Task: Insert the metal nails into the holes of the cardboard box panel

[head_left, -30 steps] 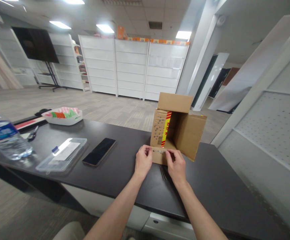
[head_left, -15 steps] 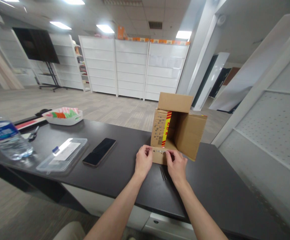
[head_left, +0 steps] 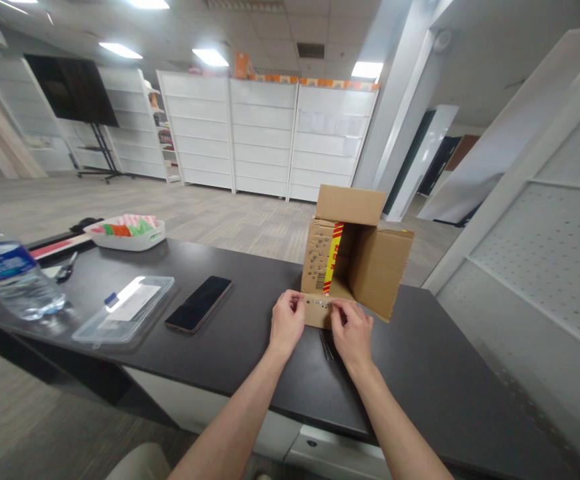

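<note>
left hand (head_left: pixel 287 323) curled at near flap (head_left: pixel 317 318), right hand (head_left: pixel 353 333) bunched at flap's other end; any grip unclear. cardboard box (head_left: pixel 377 270) just beyond both hands. probably light, stiffish, creasable; best held by edges.

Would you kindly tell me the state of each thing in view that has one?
Cardboard box: open
Left hand: curled, at lower flap
Right hand: curled, at lower flap
Thin dark pieces: lying loose
Phone: lying flat, dark
Clear plastic case: looks shut
Water bottle: capped
White basket: holding colourful items
Television: dark
</note>
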Action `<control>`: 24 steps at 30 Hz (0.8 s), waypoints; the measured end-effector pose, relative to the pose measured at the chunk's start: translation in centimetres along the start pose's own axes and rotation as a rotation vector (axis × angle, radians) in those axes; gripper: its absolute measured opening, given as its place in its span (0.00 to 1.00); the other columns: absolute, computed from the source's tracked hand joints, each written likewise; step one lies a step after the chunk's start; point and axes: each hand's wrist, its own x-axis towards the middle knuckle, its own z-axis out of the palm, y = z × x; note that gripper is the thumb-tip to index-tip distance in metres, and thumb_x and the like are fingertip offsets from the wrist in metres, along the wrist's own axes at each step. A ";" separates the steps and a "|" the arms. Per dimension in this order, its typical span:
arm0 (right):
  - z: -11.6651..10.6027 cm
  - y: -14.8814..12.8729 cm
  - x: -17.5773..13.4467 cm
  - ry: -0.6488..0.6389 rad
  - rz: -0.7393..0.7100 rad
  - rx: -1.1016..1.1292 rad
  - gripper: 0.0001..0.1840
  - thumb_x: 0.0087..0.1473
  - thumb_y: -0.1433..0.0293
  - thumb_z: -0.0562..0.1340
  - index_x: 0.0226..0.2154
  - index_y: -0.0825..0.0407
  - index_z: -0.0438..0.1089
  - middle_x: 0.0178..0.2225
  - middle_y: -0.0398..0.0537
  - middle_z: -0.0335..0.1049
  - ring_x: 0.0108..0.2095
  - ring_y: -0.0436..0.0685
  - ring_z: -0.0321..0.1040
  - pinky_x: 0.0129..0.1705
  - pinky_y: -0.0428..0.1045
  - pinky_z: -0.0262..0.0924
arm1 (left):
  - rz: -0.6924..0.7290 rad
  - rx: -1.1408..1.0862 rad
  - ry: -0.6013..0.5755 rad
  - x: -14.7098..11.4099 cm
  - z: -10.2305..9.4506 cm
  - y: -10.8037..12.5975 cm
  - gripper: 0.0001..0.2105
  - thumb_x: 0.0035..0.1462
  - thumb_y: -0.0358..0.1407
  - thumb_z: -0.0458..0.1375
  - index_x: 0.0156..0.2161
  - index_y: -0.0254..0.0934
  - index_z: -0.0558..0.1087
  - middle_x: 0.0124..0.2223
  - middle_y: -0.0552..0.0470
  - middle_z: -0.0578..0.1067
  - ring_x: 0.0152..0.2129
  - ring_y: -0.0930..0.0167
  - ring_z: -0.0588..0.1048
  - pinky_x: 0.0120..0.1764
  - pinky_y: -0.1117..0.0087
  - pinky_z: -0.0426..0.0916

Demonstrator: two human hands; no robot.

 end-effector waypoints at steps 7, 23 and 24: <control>0.0 0.0 -0.1 0.031 0.018 0.039 0.16 0.62 0.64 0.53 0.37 0.50 0.75 0.40 0.50 0.78 0.42 0.60 0.72 0.42 0.52 0.50 | 0.000 0.001 -0.001 0.0 0.1 -0.1 0.06 0.57 0.29 0.54 0.36 0.37 0.74 0.35 0.49 0.78 0.32 0.71 0.76 0.37 0.72 0.68; -3.9 -0.2 -2.1 -0.308 -0.077 0.145 0.11 0.58 0.69 0.56 0.38 0.47 0.74 0.40 0.49 0.75 0.43 0.61 0.70 0.45 0.56 0.60 | -0.012 0.003 0.000 0.0 0.0 0.2 0.06 0.57 0.29 0.54 0.35 0.37 0.74 0.35 0.50 0.78 0.33 0.71 0.76 0.38 0.71 0.68; -4.2 -0.3 -2.4 -0.330 -0.090 0.119 0.11 0.58 0.69 0.56 0.39 0.47 0.74 0.41 0.49 0.75 0.45 0.62 0.70 0.46 0.57 0.60 | -0.013 0.003 0.001 0.0 0.0 0.2 0.06 0.56 0.29 0.54 0.35 0.37 0.74 0.34 0.50 0.78 0.32 0.71 0.76 0.38 0.71 0.68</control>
